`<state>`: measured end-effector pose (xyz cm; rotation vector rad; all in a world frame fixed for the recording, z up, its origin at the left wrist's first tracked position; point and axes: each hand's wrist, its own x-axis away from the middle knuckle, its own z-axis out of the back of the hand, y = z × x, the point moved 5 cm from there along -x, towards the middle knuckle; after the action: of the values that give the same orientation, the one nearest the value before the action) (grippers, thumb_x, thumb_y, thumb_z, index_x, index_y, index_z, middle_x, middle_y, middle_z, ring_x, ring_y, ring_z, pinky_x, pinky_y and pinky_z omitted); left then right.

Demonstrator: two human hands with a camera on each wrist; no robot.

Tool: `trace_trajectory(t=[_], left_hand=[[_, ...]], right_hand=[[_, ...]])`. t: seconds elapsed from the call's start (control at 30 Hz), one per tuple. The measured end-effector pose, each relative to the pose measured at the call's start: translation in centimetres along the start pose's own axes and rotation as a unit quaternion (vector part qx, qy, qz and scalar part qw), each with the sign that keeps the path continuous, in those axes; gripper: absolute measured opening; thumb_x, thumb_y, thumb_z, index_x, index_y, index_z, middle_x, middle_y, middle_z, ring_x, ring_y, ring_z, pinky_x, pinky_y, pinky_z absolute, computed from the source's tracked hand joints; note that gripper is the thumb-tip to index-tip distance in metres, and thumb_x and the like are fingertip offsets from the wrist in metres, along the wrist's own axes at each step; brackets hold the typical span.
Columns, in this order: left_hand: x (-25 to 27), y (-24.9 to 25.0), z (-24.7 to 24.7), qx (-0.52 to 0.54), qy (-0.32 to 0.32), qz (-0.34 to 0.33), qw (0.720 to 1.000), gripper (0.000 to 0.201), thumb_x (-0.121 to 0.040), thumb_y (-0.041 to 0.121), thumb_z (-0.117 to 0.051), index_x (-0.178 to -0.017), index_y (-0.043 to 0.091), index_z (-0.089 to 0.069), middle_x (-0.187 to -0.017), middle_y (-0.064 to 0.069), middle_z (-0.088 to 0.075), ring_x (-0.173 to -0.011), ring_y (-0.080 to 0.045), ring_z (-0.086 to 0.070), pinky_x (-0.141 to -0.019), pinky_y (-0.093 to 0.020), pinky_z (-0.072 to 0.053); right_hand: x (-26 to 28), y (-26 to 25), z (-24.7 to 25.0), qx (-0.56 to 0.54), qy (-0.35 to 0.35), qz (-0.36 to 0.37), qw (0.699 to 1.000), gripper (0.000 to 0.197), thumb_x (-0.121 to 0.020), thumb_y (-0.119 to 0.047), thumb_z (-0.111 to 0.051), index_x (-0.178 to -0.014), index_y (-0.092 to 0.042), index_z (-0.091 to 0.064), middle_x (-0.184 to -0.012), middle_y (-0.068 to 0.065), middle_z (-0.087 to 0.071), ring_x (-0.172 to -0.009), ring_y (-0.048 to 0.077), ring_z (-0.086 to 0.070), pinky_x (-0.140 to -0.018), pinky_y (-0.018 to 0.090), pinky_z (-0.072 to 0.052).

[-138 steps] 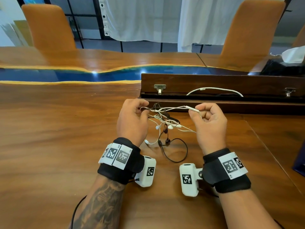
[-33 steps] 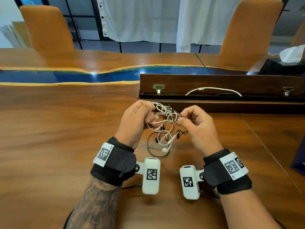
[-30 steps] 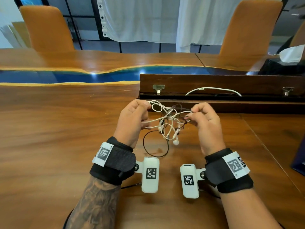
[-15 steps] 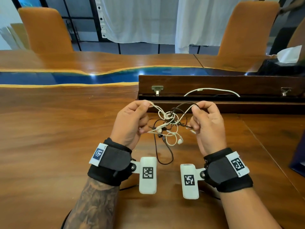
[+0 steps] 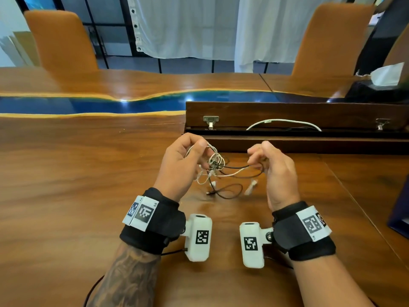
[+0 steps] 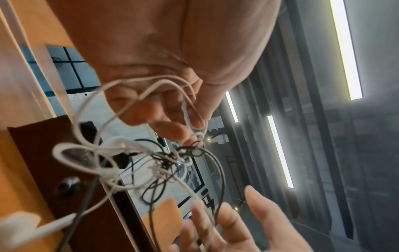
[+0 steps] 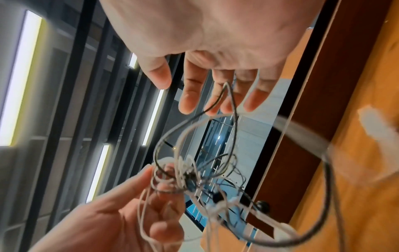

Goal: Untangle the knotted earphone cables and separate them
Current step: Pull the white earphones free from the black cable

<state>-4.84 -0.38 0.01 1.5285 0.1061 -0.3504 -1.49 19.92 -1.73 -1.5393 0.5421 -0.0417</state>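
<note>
Working over a long glossy brown wooden table with a blue resin strip point(image 5: 66, 173), the biggest thing here: bare surface to the left and toward the body, so there is room to lay freed strands out. Behind the hands sits a dark wooden hinged box with metal latches point(image 5: 287, 114), its near edge just beyond the knuckles, so pulling forward is limited. A separate white cable point(image 5: 283, 122) arcs inside it, not part of the knot. 2 orange upholstered chairs point(image 5: 62, 41) stand well apart on the far side.

Left hand point(image 5: 181, 167) has thumb and fingers curled, pinching white loops at the top of the tangle. Right hand point(image 5: 276, 171): fingers mostly straight and relaxed in the right wrist view, a black loop draped over them rather than clamped.

The tangled bundle of thin white and black earphone cables point(image 5: 215, 165) hangs between the 2 hands, above the table, the knot core closer to the left hand. A white plug end point(image 5: 251, 187) and a black loop point(image 5: 230, 191) trail down toward the wood.

Handling judgement: near weightless, limp, slightly slick. Thin wire, so hard tension likely tightens the knot or strains the joints. Pinch the strands right beside the knot core, not the earbuds or plug. Feed free ends back through the loops.
</note>
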Motion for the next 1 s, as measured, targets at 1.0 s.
trace_trajectory(t=[1.0], left_hand=[[-0.2, -0.8, 0.1, -0.059, 0.068, -0.004, 0.996, 0.016, -0.091, 0.023, -0.072, -0.092, 0.009, -0.066, -0.085, -0.001, -0.065, -0.079, -0.011, -0.059, -0.077, -0.026, -0.052]], right_hand=[[0.4, 1.2, -1.8, 0.131, -0.113, 0.018, 0.985, 0.016, -0.089, -0.016, -0.077, -0.076, -0.014, -0.068, -0.067, 0.003, -0.059, -0.063, 0.010, -0.053, -0.060, 0.022, -0.046]])
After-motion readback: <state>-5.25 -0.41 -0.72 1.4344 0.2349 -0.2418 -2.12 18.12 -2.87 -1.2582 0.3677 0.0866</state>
